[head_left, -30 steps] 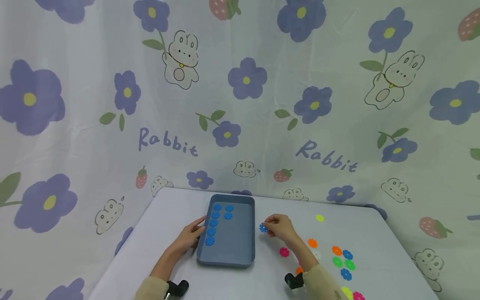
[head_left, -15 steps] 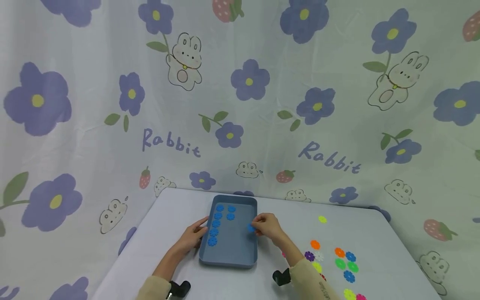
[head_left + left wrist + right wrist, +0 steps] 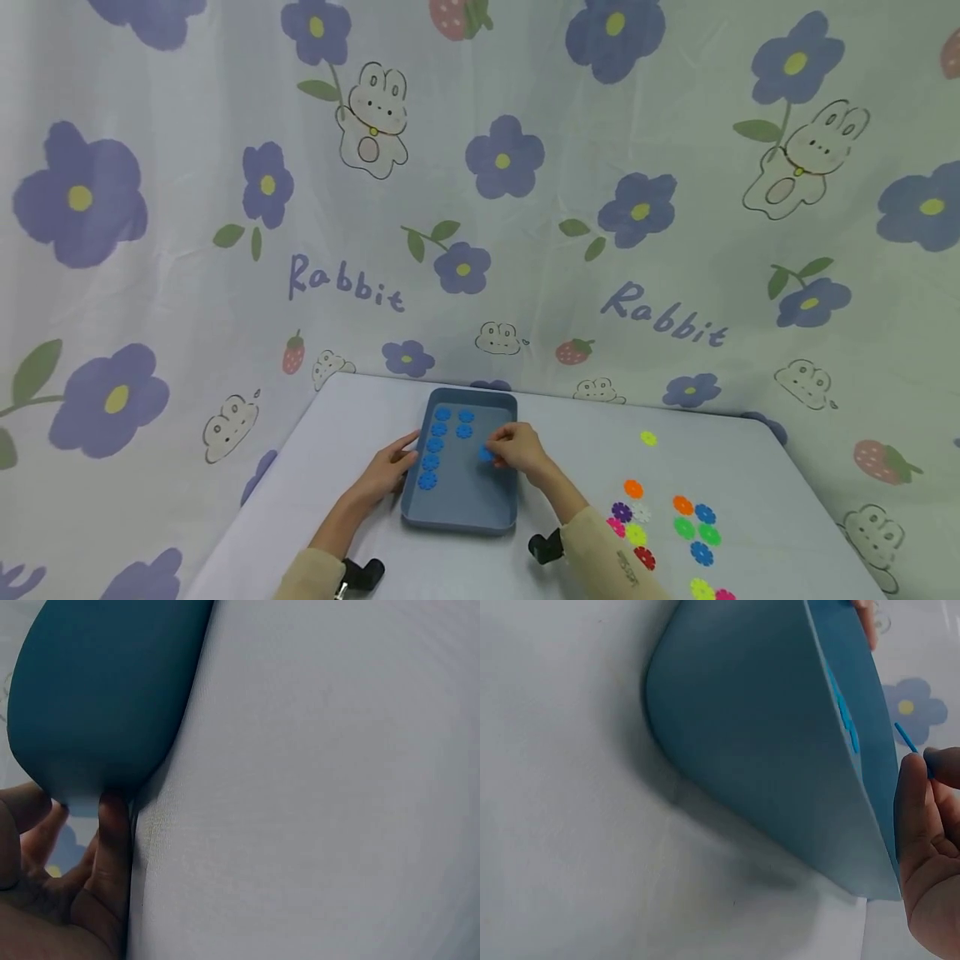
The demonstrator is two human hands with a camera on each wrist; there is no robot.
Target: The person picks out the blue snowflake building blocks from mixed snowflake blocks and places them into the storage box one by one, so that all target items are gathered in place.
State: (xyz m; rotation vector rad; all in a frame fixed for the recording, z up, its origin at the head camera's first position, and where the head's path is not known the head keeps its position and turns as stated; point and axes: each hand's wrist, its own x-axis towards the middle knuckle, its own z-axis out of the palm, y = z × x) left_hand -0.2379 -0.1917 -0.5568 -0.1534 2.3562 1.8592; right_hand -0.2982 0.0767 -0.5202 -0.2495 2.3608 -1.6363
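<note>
A grey-blue tray (image 3: 459,528) stands on the table, with several blue plastic snowflake discs (image 3: 431,462) in a long column at its left and a shorter one at the upper middle. My left hand (image 3: 384,473) grips the tray's left side; in the left wrist view its thumb and fingers (image 3: 112,832) close about the tray's wall. Over the right part of the tray, my right hand (image 3: 519,450) pinches another blue snowflake disc (image 3: 485,454) between thumb and fingertips. The right wrist view shows this held disc (image 3: 906,738) edge-on, above the tray's rim.
Right of the tray, loose discs in several colours lie on the white table (image 3: 585,458), including a yellow one (image 3: 648,438), an orange one (image 3: 633,489) and a green one (image 3: 685,527). A patterned curtain (image 3: 525,250) hangs behind the table's far edge.
My right hand has carried the blue snowflake disc leftward from beside the tray, across its right rim, to over the inside. My left hand keeps its place on the tray.
</note>
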